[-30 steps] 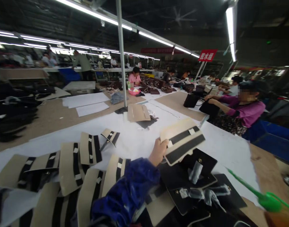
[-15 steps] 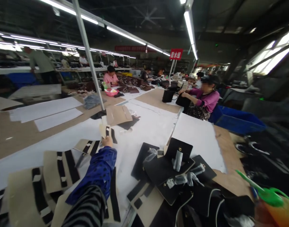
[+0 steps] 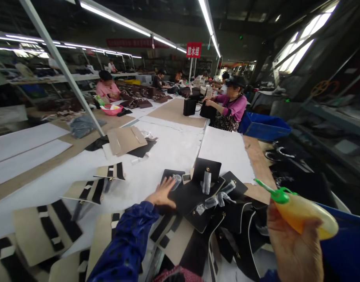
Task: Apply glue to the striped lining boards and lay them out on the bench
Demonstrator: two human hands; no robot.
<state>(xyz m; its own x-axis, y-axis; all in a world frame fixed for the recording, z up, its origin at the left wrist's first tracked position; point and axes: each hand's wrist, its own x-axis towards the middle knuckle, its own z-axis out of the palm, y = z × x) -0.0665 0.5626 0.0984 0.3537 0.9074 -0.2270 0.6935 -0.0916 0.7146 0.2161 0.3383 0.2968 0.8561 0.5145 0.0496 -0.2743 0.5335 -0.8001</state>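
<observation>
My left hand (image 3: 164,192), fingers spread, is over the near left side of a heap of black leather flaps (image 3: 193,199) with gold snaps and clear plastic wrap. Whether it touches them I cannot tell. At the right, my right hand (image 3: 296,243) grips a squeeze bottle (image 3: 308,213) of yellow-orange liquid, tilted, its green nozzle pointing up and left. Several beige panels with black strips (image 3: 47,229) lie spread on the table at the left. Another beige and black panel (image 3: 175,237) lies below my left hand, partly under the heap.
A tan folded piece (image 3: 125,141) lies on the white-covered table (image 3: 174,141) near a slanted metal post (image 3: 62,66). Across the table, a person in a purple top (image 3: 237,107) handles a black bag. A blue bin (image 3: 264,126) stands beside that person.
My left hand has moved right, from a small beige panel at the left to the black heap. My right hand has come into view, raising the bottle. The view has turned right.
</observation>
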